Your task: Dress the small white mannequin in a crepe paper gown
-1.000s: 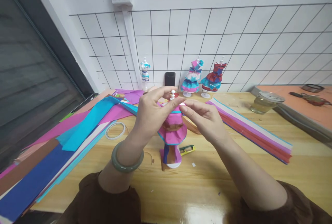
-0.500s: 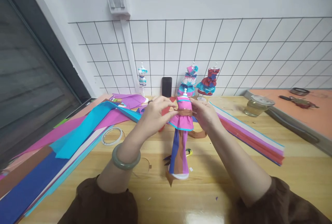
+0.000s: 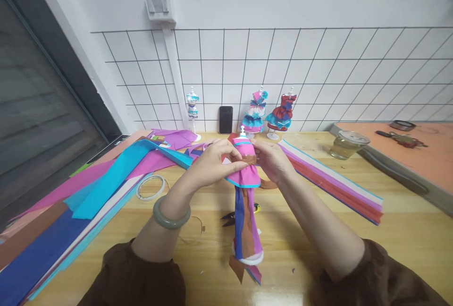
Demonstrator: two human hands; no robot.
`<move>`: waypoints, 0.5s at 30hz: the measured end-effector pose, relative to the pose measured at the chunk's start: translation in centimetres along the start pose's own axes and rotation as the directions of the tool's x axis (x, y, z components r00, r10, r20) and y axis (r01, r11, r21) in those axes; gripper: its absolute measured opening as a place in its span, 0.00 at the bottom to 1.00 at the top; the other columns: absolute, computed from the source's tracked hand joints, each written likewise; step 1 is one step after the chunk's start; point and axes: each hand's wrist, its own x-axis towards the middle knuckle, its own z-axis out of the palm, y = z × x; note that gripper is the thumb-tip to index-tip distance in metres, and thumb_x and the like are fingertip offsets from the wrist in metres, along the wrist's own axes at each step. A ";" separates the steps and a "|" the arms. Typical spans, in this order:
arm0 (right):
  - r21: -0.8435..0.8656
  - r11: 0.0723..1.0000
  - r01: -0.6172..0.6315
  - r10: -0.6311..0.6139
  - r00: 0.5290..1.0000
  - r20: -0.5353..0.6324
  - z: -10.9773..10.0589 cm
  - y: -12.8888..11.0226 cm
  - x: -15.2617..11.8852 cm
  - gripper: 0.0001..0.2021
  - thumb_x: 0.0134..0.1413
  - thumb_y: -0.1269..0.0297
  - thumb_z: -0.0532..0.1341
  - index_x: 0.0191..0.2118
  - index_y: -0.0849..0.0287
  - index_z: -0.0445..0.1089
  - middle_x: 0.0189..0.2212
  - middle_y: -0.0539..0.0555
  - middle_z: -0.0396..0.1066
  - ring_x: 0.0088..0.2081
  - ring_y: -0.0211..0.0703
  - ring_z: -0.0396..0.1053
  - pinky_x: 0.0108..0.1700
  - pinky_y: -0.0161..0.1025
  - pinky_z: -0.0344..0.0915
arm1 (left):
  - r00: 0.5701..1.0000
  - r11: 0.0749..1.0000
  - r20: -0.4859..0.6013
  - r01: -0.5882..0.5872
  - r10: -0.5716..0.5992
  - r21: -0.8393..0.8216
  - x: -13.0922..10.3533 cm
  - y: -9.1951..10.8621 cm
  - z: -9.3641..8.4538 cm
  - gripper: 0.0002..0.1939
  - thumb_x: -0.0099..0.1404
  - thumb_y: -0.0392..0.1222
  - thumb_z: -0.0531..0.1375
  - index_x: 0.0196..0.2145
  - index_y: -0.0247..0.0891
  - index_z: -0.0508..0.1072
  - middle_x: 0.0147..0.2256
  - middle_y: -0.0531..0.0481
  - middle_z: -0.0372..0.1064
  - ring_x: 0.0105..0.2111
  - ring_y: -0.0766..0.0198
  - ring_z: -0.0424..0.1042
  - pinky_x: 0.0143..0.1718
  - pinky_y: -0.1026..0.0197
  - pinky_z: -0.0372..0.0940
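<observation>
Left forearm (image 3: 179, 192) and right forearm (image 3: 318, 216) are slanting forward and inward. Left hand (image 3: 215, 162) is holding its fingers curved, thumb (image 3: 234, 168) pointing rightward just beneath the index finger. Right hand (image 3: 273, 159) is facing it close by, fingers bending inward, some tips hiding from view.

You are holding the mannequin (image 3: 247, 177) between your left hand (image 3: 216, 162) and right hand (image 3: 274, 158). Left of the mannequin, a tape ring (image 3: 150, 198) is lying on the table (image 3: 212, 251), with paper strips (image 3: 92, 197) spreading farther left. Behind it to the left, one dress form (image 3: 192, 109) and a phone (image 3: 225, 119) are standing; behind it to the right, two more forms (image 3: 281, 112). Stacked strips (image 3: 332, 181) are lying to its right, a cup (image 3: 348, 146) resting beyond them.
</observation>
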 end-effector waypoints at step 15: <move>0.031 0.999 -0.010 0.009 0.999 0.041 -0.2 0.1 0.0 0.14 0.44 0.52 0.66 0.29 0.59 0.76 0.26 0.53 0.77 0.30 0.44 0.72 0.33 0.38 0.65 | 0.999 0.999 0.036 0.036 -0.036 -0.025 -0.1 -0.4 -0.5 0.07 0.59 0.43 0.61 0.27 0.38 0.72 0.32 0.50 0.69 0.38 0.62 0.68 0.45 0.55 0.61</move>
